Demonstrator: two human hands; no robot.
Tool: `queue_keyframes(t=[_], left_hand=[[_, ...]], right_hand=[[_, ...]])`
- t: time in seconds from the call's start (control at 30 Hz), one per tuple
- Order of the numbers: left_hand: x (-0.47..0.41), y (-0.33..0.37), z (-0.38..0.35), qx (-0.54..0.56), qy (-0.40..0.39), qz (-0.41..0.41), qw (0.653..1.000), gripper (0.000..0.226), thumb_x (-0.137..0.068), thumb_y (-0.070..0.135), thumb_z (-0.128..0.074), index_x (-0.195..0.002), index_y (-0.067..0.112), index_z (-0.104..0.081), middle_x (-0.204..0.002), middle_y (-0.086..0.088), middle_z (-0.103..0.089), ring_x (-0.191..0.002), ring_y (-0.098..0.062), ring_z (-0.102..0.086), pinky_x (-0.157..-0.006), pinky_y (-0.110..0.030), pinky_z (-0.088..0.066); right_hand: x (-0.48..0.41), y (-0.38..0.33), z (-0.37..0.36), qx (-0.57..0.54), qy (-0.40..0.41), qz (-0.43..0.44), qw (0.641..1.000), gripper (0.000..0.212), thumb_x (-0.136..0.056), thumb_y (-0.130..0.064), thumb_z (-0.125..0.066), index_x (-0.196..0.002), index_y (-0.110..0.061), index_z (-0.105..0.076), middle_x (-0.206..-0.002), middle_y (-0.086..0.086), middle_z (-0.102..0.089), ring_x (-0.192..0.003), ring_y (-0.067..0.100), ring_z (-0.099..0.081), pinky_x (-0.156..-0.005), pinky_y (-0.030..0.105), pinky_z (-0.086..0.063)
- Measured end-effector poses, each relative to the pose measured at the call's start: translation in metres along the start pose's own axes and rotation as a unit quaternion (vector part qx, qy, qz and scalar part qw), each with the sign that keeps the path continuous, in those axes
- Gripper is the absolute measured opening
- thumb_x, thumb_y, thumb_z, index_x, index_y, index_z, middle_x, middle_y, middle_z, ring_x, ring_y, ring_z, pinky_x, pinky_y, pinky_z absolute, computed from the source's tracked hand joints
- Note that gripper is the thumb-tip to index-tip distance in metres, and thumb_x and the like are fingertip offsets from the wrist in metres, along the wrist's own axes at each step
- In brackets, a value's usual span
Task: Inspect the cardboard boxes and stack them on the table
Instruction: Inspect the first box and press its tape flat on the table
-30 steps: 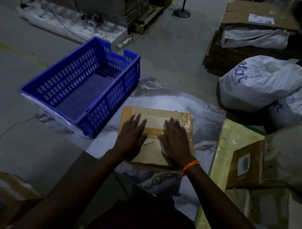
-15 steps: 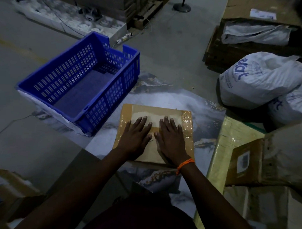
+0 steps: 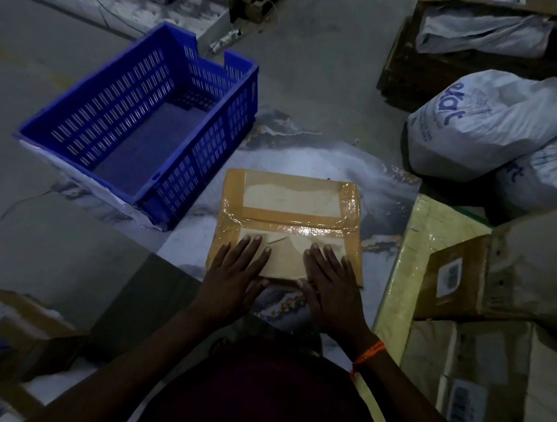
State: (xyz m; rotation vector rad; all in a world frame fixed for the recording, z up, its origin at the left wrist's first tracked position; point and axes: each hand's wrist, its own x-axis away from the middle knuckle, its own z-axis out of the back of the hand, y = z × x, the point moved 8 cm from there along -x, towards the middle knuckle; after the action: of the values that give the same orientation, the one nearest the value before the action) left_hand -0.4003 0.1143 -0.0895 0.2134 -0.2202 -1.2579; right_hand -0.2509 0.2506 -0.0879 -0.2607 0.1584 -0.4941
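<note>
A flat taped cardboard box (image 3: 290, 208) lies on the marble-patterned table (image 3: 378, 195) in the middle of the view. My left hand (image 3: 234, 272) rests flat on its near left corner with fingers straight. My right hand (image 3: 331, 282), with an orange band at the wrist, lies flat on its near right edge, thumb over the box's front edge. Neither hand grips the box. More cardboard boxes (image 3: 496, 275) are piled at the right, one with a barcode label.
An empty blue plastic crate (image 3: 138, 117) stands on the table's left part, close to the box. White sacks (image 3: 482, 123) lie on the floor at the right, beyond the table edge. A carton (image 3: 23, 325) sits low at the left.
Both hands have slid from the middle of the box back to its near edge and spread slightly apart. The box stays in place on the table.
</note>
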Motion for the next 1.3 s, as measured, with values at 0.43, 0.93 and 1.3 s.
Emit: queue_keyframes(t=[0.43,0.93,1.3], left_hand=[[0.006,-0.007,0.009,0.044,0.007,-0.003,0.999,0.062,-0.100,0.051,-0.036,-0.158,0.030,-0.028,-0.168,-0.006,-0.016,-0.155,-0.029,-0.010,-0.122,-0.059,-0.019],[0.037,-0.058,0.057,0.421,0.161,0.234,0.862,0.061,-0.086,0.044,-0.072,-0.142,0.031,-0.051,-0.133,0.013,-0.057,-0.117,-0.001,-0.058,-0.094,-0.030,-0.053],[-0.010,-0.058,0.121,0.388,0.236,0.224,0.862,0.046,-0.095,0.034,-0.067,-0.138,0.023,-0.054,-0.121,0.011,-0.058,-0.100,0.004,-0.055,-0.077,-0.020,-0.047]], right_hand=[[0.007,0.016,0.001,-0.048,-0.017,-0.044,0.998,0.066,-0.104,-0.058,-0.034,-0.161,-0.025,-0.032,-0.171,-0.001,-0.015,-0.160,0.020,-0.004,-0.128,0.051,-0.012],[0.035,0.061,0.043,-0.428,0.082,-0.301,0.849,0.052,-0.086,-0.037,-0.081,-0.134,-0.030,-0.062,-0.120,-0.016,-0.071,-0.109,-0.007,-0.065,-0.094,0.022,-0.056],[-0.027,0.078,0.104,-0.408,0.156,-0.269,0.858,0.033,-0.088,-0.051,-0.076,-0.116,-0.033,-0.073,-0.115,-0.001,-0.073,-0.106,0.015,-0.071,-0.081,0.039,-0.063]])
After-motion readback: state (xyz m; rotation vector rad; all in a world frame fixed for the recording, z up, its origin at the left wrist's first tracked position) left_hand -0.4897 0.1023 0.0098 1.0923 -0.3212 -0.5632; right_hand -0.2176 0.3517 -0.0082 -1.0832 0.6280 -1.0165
